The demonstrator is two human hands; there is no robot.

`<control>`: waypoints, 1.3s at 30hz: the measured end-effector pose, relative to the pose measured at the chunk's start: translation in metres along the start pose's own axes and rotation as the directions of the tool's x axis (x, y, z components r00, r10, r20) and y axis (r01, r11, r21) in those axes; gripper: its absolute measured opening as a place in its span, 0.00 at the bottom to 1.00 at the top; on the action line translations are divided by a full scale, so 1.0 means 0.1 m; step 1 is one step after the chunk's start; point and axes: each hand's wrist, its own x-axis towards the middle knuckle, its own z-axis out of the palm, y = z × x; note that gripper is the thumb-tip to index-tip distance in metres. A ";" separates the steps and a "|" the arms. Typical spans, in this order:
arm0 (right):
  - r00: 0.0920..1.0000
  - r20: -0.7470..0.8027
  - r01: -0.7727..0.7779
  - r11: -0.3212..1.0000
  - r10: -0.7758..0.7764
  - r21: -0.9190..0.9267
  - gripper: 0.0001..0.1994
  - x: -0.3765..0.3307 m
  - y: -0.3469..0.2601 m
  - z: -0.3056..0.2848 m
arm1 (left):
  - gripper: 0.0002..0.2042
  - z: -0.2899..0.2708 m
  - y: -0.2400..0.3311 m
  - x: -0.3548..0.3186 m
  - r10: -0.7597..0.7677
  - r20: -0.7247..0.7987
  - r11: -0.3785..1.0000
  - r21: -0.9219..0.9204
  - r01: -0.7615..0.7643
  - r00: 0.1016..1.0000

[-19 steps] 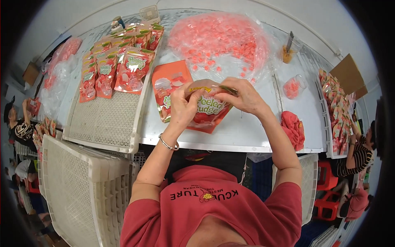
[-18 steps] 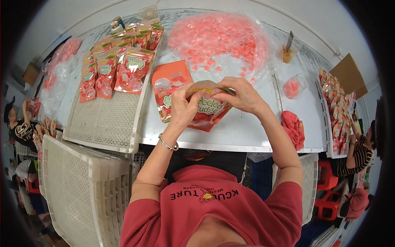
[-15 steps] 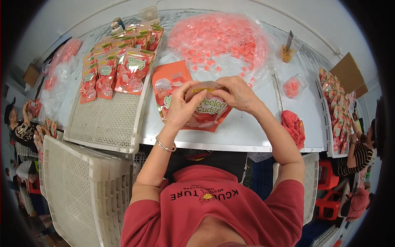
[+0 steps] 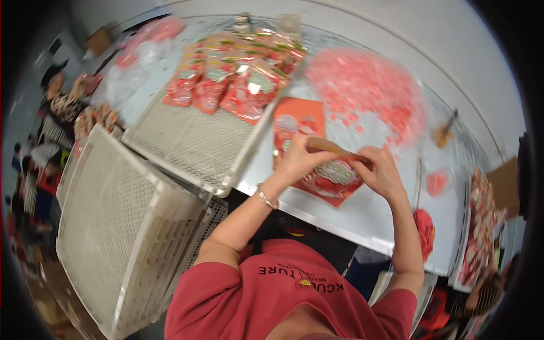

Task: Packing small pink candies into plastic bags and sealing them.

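Observation:
Over the near edge of the table, both hands grip the top edge of a red candy pouch (image 4: 338, 173) with a clear window and a green-and-white label. My left hand (image 4: 303, 162), below a metal bracelet, pinches the left corner. At the right corner, my right hand (image 4: 381, 171) has thumb and fingers closed on the rim. Red pieces seem to show through the window, though motion blurs them. Beneath and behind lies a flat red pouch (image 4: 299, 113), partly covered by my left hand.
Left of my hands, filled pouches (image 4: 249, 85) lie in a white mesh tray (image 4: 175, 144), beside stacked trays (image 4: 113, 209). Red candies (image 4: 368, 93) heap on plastic film at the back. A jar (image 4: 437, 182), red cloth (image 4: 425, 229) and another pouch-filled tray (image 4: 475, 238) stand right. Co-workers (image 4: 65, 105) sit nearby.
The view has swung left and tilted, so the table appears further right. My hands have moved apart along the pouch's top edge, from near its middle to its corners.

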 end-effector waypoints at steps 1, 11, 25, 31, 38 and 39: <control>0.997 -0.053 -0.040 0.974 0.053 0.224 0.06 0.06 -0.09 0.05 | 0.07 -0.06 -0.03 -0.02 0.040 -0.047 0.995 -0.091 -0.044 0.998; 0.984 -0.160 0.143 0.900 -0.083 0.411 0.08 1.56 -0.61 0.68 | 0.13 -1.46 0.28 -0.09 0.221 -0.516 0.972 0.184 -0.145 0.827; 0.889 -0.457 0.192 0.923 -0.020 0.334 0.18 2.94 0.23 1.94 | 0.46 -2.18 -1.37 0.70 0.314 -0.357 0.283 0.920 0.272 0.880; 0.759 -0.351 -0.477 0.836 0.548 0.271 0.13 1.63 2.24 1.56 | 0.45 -2.02 -1.47 0.93 0.511 -0.329 0.168 0.944 0.283 0.794; 0.752 -0.380 -0.481 0.842 0.539 0.245 0.14 2.66 3.30 1.38 | 0.47 -1.91 -1.49 1.02 0.520 -0.291 0.142 0.957 0.255 0.803; 0.706 -0.309 -0.600 0.770 0.637 0.216 0.17 2.80 3.35 1.37 | 0.47 -1.90 -1.50 1.04 0.497 -0.300 0.137 0.954 0.268 0.814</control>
